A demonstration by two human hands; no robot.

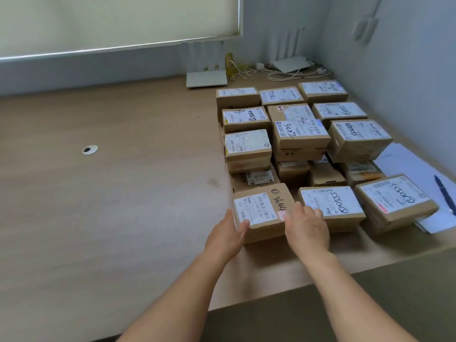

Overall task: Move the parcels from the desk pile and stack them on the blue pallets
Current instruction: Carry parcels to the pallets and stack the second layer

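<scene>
The brown cardboard parcels (301, 134), each with a white printed label, stand in stacked rows at the right end of the pale wood-grain worktop (123, 193), close to the grey side wall. To their left the worktop runs wide, marked only by a round white cable grommet (90, 149); its front edge cuts diagonally just behind the forearms. The left hand (228, 233) lies flat against the left side of the nearest-left parcel (261, 211), thumb on its top corner. The right hand (307, 228) presses its right side, fingers straight in the narrow gap beside the neighbouring parcel (332, 203). Labels carry barcodes and black marker digits, upside down from here and not surely legible. White papers (404, 164) with a dark pen (444, 191) lie at the right edge.
</scene>
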